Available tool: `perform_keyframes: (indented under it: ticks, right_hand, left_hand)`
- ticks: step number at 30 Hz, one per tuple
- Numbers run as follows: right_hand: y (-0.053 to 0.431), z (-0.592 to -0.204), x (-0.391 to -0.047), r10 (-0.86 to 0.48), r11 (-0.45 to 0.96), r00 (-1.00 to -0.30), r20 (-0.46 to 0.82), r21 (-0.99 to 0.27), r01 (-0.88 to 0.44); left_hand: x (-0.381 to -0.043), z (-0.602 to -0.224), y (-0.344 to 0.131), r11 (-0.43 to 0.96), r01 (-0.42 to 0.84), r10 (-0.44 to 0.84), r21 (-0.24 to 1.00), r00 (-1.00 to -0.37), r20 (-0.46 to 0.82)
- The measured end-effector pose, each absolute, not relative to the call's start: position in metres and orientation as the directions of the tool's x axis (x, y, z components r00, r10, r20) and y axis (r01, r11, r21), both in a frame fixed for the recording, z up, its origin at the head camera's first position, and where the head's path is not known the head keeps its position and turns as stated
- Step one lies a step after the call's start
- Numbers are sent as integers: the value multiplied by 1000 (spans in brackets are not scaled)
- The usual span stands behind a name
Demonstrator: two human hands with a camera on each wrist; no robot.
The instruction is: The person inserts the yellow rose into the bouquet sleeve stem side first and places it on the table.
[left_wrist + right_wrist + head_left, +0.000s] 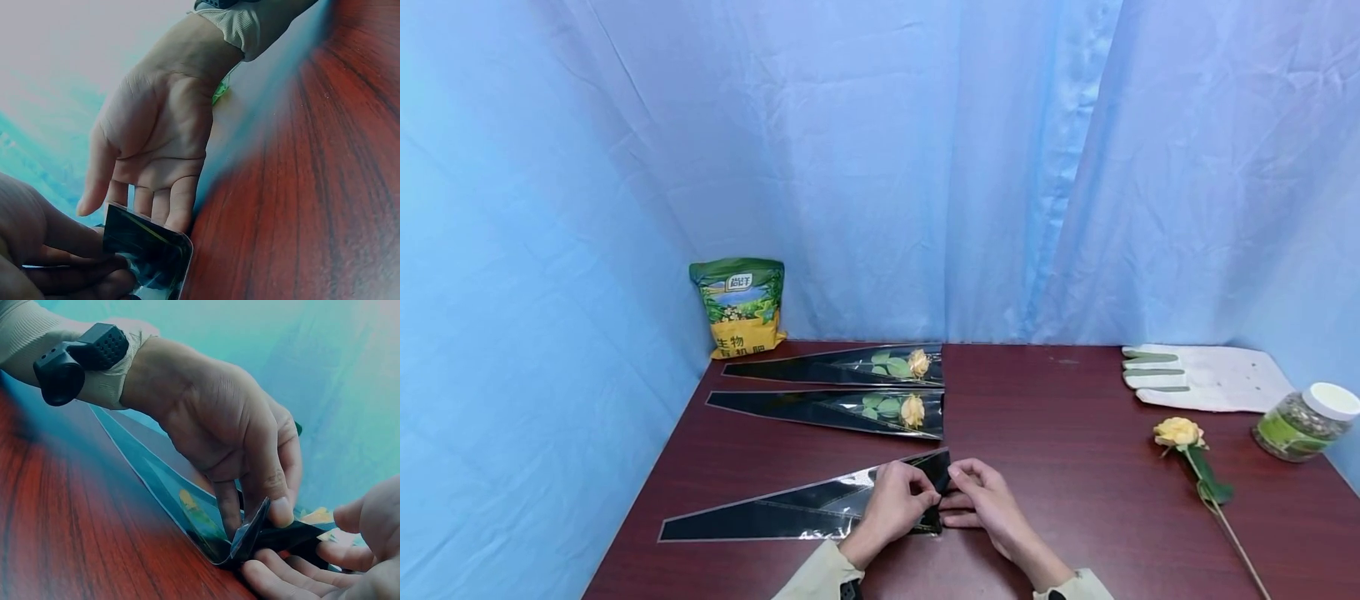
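A flat black-and-clear flower sleeve (760,515) lies on the table in front of me, its wide mouth to the right. My left hand (891,504) pinches the film at that mouth between thumb and fingers; the right wrist view shows the raised film fold (249,531) there. My right hand (988,508) is at the mouth's edge. Its fingers (180,206) reach straight behind the sleeve edge (150,240), with the thumb apart. Beyond lie two similar sleeves, the far sleeve (805,367) and the nearer sleeve (797,407), each with a yellow rose inside.
A loose yellow rose (1180,432) with a long stem lies at the right. Behind it are a white-and-green glove (1221,382) and a white-lidded jar (1303,423). A green and yellow fertilizer bag (741,308) stands at the back left. Blue curtains surround the table (1060,450).
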State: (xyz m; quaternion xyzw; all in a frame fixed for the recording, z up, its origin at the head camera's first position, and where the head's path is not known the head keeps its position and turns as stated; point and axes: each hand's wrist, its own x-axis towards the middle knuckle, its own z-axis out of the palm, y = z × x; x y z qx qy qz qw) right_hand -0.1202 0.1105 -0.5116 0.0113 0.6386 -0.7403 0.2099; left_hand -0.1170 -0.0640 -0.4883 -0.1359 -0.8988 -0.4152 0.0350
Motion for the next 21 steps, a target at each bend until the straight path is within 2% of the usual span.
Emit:
perform_keyframes:
  ticks: [8, 21]
  right_hand:
    - [112, -511, -121, -283, -86, -910, -302, -937, 338]
    - [114, -513, -121, -297, -67, -919, -260, -954, 292]
  left_hand:
    - [-116, -490, -65, 589, 267, 222, 763, -961, 165]
    - [-118, -493, -67, 550, 249, 215, 797, -965, 154]
